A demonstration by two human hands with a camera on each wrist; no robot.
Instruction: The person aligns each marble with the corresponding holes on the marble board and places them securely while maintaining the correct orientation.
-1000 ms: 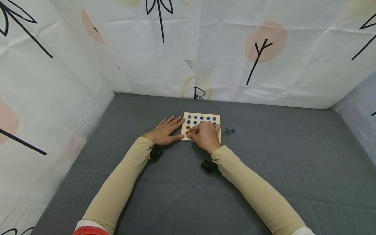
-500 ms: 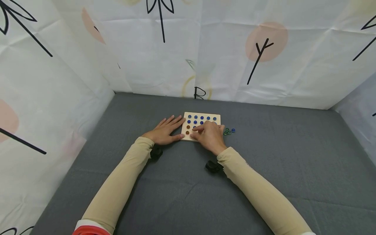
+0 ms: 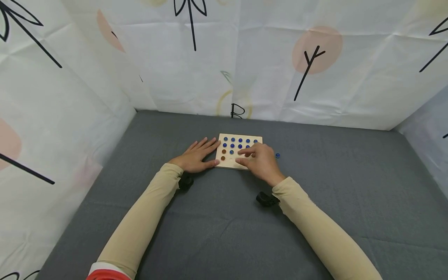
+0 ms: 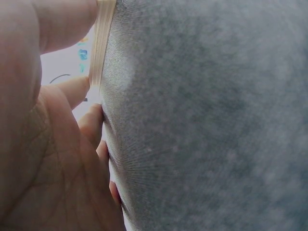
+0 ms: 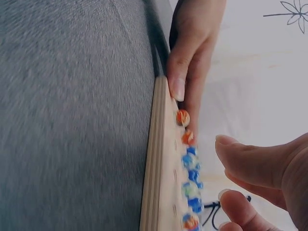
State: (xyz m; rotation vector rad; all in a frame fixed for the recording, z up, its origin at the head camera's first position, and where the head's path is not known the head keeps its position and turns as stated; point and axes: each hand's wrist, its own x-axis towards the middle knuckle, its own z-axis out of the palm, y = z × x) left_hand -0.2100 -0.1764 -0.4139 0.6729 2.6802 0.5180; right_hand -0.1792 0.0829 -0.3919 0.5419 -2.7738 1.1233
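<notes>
Listing from the left of the head view: I see my left hand (image 3: 196, 157) lying flat on the grey mat (image 3: 315, 217), left of centre in the frame, fingers straight and relaxed, grasping nothing. Its fingertips and thumb touch the left edge of the wooden peg board (image 3: 231, 163). The left wrist view shows the same: palm on the mat, thumb against the pale board edge (image 4: 98, 53).

Centre of frame: the wooden board, square, lying flat on the mat. Blue marbles (image 3: 240, 140) fill its far rows; orange marbles (image 3: 223, 151) sit in the left column nearer me. The right wrist view shows the board edge-on (image 5: 161, 183), orange marbles (image 5: 183, 118) toward the top of that frame, blue ones (image 5: 191, 161) below.

Just right of centre: my right hand (image 3: 260, 161) hovers over the board's right part, fingers loosely curled, thumb and forefinger drawn toward each other. I cannot tell whether they pinch a marble.

Right of that hand: one blue ring (image 3: 277, 155) lies on the mat, close to the board's right side.

Around the mat: white patterned cloth walls (image 3: 367, 77).
</notes>
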